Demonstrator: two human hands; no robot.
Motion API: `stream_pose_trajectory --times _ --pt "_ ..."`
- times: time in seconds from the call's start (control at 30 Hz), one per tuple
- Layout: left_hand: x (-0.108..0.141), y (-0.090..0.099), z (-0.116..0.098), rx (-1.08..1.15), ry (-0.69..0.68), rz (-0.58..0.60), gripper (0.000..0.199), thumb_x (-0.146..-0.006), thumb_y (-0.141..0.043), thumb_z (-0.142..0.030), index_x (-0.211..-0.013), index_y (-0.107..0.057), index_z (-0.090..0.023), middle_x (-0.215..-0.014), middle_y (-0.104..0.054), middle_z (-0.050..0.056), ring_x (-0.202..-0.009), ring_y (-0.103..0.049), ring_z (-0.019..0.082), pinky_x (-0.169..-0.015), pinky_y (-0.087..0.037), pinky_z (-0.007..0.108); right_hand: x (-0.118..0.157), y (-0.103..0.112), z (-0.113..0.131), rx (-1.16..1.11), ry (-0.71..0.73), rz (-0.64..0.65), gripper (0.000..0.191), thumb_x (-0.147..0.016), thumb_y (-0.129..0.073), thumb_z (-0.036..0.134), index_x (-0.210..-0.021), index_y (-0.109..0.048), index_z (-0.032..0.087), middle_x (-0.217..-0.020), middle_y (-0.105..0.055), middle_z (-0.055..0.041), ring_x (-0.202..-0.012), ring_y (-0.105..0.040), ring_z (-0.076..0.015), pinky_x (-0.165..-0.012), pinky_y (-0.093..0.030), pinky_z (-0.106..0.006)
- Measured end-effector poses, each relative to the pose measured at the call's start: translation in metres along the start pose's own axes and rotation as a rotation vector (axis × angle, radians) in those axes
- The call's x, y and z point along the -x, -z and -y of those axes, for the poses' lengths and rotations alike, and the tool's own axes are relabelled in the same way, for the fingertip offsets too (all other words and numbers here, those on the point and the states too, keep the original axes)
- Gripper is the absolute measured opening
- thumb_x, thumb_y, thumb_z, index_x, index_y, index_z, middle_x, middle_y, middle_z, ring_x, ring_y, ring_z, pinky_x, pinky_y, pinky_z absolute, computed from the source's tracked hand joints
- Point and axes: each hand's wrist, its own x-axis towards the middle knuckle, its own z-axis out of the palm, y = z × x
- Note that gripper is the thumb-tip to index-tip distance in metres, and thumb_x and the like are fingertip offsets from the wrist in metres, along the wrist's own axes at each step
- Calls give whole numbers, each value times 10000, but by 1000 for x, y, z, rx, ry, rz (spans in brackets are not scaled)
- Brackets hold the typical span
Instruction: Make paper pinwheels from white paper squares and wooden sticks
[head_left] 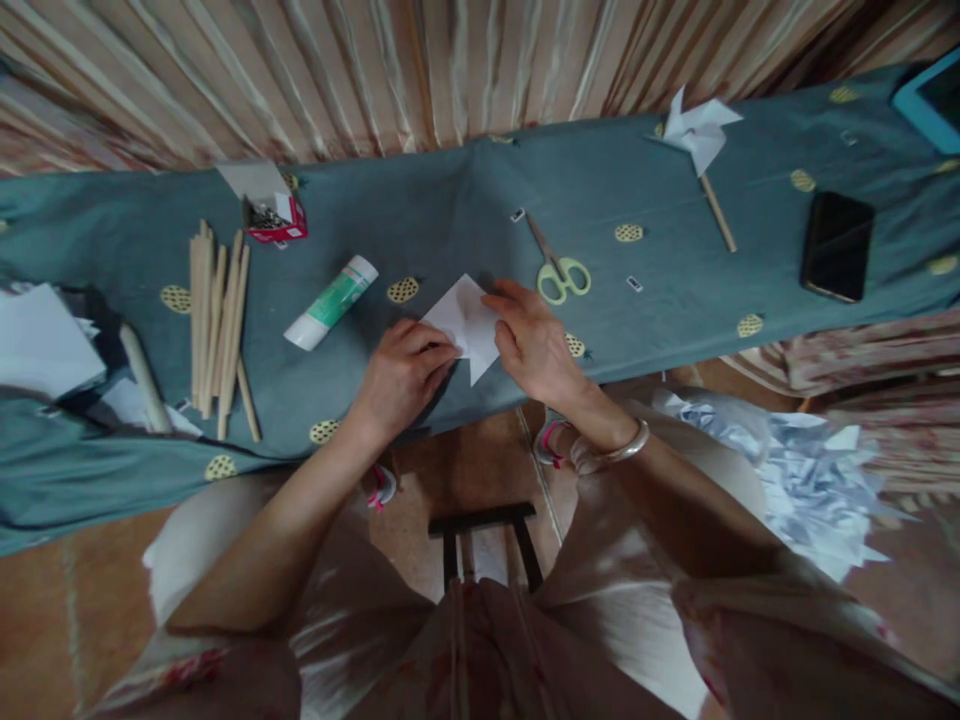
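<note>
A small white paper piece [466, 308] with cut, folded points lies at the front middle of the cloth-covered table, between my two hands. My left hand [405, 375] pinches its lower left part, thumb and fingers pressed together. On the paper's right edge rests my right hand [534, 340], its fingers bent and apart, the thumb near the index finger. Green-handled scissors [562, 280] lie just beyond my right hand. A glue stick [331, 303] with a green label is left of my left hand.
Wooden sticks [217, 330], a red box of metal pieces [277, 222] and white paper sheets [46, 340] lie left. A paper pinwheel [701, 130], a black phone [838, 247] and a blue-edged device [928, 105] are right. Folded papers [810, 480] fill a bag below.
</note>
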Motion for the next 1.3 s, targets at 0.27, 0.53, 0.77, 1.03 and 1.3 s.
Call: stream_pose_trajectory --times 0.27,0.53,0.77,1.03,1.3 --pt "3 16 21 -92 39 -12 200 -958 -562 -199 -966 -761 -212 -1008 -737 56 -926 -625 211 -832 -536 374 10 7 18 59 71 39 319 -935 -429 158 -1107 -696 190 -1267 -678 -127 -1105 -645 -275 -1051 -515 -506" --pt "6 16 6 -111 -12 -72 152 -958 -595 -254 -1009 -727 -196 -1030 -724 58 -948 -609 207 -819 -534 358 17 10 22 82 100 72 302 -943 -431 159 -1074 -704 159 -1239 -688 -148 -1086 -649 -272 -990 -539 -478" --pt "4 6 -9 -142 -99 -2 180 -955 -619 -318 -987 -723 -175 -924 -722 68 -884 -608 214 -748 -494 361 17 8 24 44 111 68 295 -934 -443 144 -1063 -707 172 -1204 -701 -132 -1070 -651 -261 -983 -533 -474" --pt "4 7 -14 -237 -110 47 193 -991 -536 -251 -1000 -714 -177 -928 -735 61 -858 -641 192 -739 -505 329 14 14 23 -48 46 117 332 -835 -499 92 -1056 -727 188 -1232 -704 -114 -1140 -650 -266 -1043 -502 -477" --pt "9 11 -16 -143 -71 50 194 -980 -522 -227 -953 -703 -161 -947 -726 86 -851 -664 192 -760 -538 324 7 29 11 -393 -41 271 281 -782 -600 116 -993 -756 216 -1145 -733 -58 -1042 -687 -210 -925 -557 -379"
